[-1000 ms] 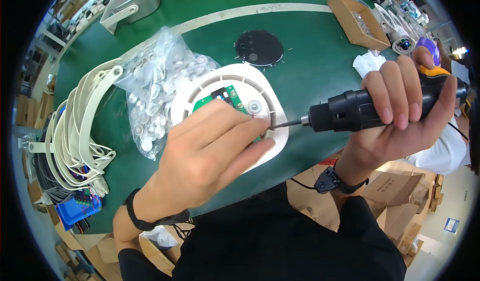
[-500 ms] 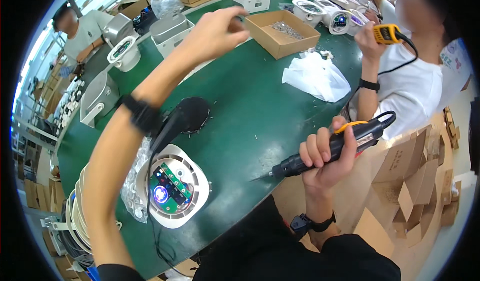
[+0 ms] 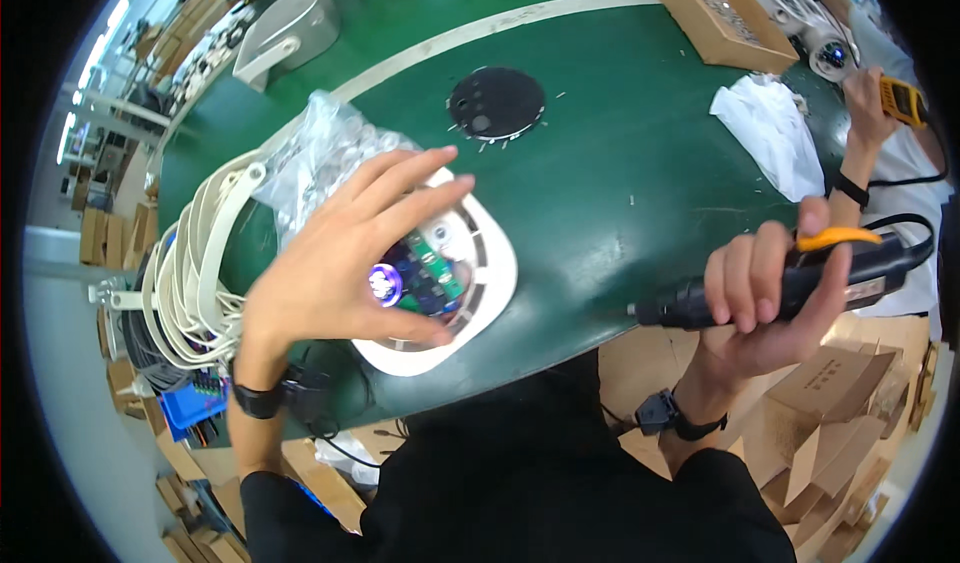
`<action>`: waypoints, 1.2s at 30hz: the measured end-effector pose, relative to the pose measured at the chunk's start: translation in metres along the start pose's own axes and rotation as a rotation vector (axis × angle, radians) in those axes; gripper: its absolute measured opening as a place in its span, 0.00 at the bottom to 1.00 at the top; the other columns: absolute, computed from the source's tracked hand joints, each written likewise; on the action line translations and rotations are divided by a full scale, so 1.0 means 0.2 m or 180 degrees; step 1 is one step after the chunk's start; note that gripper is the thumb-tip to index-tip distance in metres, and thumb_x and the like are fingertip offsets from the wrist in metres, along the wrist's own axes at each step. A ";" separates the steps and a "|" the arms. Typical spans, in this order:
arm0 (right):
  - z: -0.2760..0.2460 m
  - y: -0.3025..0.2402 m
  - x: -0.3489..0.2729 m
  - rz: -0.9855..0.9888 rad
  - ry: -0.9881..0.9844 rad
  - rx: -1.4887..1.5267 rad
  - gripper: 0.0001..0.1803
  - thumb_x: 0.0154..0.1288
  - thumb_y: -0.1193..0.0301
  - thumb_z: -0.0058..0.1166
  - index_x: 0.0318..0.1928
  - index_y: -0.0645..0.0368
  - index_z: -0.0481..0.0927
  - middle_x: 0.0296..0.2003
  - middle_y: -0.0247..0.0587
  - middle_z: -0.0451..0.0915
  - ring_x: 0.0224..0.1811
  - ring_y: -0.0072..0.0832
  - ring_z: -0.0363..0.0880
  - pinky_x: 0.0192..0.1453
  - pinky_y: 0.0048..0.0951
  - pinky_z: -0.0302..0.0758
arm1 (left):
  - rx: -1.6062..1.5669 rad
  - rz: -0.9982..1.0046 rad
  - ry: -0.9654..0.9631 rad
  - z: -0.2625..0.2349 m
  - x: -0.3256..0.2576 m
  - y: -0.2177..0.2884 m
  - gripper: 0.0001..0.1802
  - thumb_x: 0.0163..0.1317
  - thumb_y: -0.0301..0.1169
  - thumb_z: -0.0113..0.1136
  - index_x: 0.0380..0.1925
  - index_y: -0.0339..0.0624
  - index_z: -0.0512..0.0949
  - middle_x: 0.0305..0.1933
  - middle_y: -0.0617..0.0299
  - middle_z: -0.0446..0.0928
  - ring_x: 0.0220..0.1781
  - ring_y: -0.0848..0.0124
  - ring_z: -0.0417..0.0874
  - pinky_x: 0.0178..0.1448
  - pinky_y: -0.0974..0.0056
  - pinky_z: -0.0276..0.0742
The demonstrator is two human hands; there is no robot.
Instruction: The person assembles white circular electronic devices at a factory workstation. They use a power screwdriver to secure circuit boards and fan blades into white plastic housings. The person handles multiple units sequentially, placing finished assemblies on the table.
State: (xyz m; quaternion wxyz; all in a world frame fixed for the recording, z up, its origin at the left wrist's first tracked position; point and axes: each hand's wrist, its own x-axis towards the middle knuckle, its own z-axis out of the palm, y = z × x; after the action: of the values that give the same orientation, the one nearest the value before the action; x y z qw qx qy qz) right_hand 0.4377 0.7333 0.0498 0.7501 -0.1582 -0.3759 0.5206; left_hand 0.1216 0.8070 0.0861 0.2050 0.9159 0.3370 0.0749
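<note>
**Green surface, white housing, driver held off the edge**

Green surface [image 3: 620, 183] carries, at far left, looped white cables [image 3: 190, 273] and a clear bag [image 3: 320, 158] of small parts. Left hand [image 3: 340, 273] hovers spread open over the round white housing [image 3: 490, 273], holding nothing; a circuit board [image 3: 425, 273] shows beneath. Black disc [image 3: 497, 104] lies beyond. Right hand [image 3: 765, 298] is closed around a black electric screwdriver [image 3: 800, 283], just off the surface's near edge.

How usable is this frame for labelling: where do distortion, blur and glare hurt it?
Head view: fisheye bends the green table edge and blacks out the corners; the left hand over the white round housing looks slightly soft; the right hand on the electric screwdriver is sharper; windows at upper left blow out.
</note>
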 end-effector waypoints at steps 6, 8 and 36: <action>0.29 0.05 0.29 0.0039 -0.1333 -0.0219 0.21 0.83 0.53 0.34 0.55 0.57 0.67 0.20 0.26 0.65 0.17 0.17 0.62 0.26 0.23 0.68 | 0.0441 -0.0590 0.1467 0.25 -0.01 0.12 0.46 0.41 0.46 0.83 0.63 0.42 0.77 0.73 0.43 0.67 0.73 0.41 0.68 0.74 0.45 0.65; 0.35 0.12 0.34 0.0069 -0.1592 -0.0371 0.23 0.83 0.53 0.33 0.57 0.58 0.69 0.21 0.26 0.64 0.17 0.17 0.61 0.27 0.24 0.67 | 0.0432 -0.0578 0.1550 0.26 -0.02 0.11 0.44 0.42 0.45 0.82 0.61 0.42 0.78 0.72 0.42 0.68 0.72 0.41 0.69 0.73 0.45 0.67; 0.46 0.24 0.41 0.0076 -0.2025 -0.0861 0.25 0.82 0.57 0.34 0.57 0.69 0.71 0.22 0.26 0.62 0.18 0.16 0.60 0.26 0.21 0.63 | 0.0173 -0.0545 0.1783 0.30 -0.03 0.08 0.41 0.42 0.45 0.81 0.58 0.42 0.79 0.69 0.43 0.70 0.68 0.42 0.72 0.67 0.44 0.72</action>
State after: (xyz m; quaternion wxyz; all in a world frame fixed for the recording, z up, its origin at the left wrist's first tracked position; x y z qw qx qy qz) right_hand 0.3540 0.8125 0.1143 0.5614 -0.0904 -0.6547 0.4981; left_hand 0.1428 0.7742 0.0391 0.0851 0.8329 0.4584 0.2982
